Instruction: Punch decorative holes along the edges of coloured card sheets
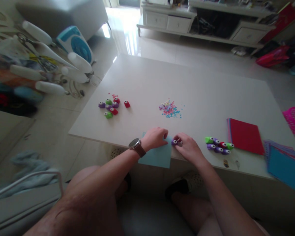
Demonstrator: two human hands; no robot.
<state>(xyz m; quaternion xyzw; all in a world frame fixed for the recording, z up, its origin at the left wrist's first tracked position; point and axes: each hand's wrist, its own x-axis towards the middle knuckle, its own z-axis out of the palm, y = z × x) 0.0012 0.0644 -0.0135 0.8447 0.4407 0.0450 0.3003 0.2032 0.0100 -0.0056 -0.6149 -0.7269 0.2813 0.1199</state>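
Note:
A light blue sheet of paper (156, 157) lies at the table's near edge and sticks out past it. My left hand (154, 137), with a watch (135, 144) on its wrist, is over the sheet's upper part, fingers curled and holding it. Just right of the sheet's right edge, my right hand (188, 147) grips a small purple paper punch (174, 142). The punch is close to the paper; whether the two touch is unclear. Beyond the hands lies a pile of confetti (170, 109) in blue, pink, purple and pale yellow.
Several punches (111, 105) sit at the left of the white table (199, 88), with red bits behind them. More punches (218, 146) stand at right, beside a red-topped paper stack (245, 136). Blue sheets (284, 167) overhang the right corner. Two small items (226, 163) lie near the edge.

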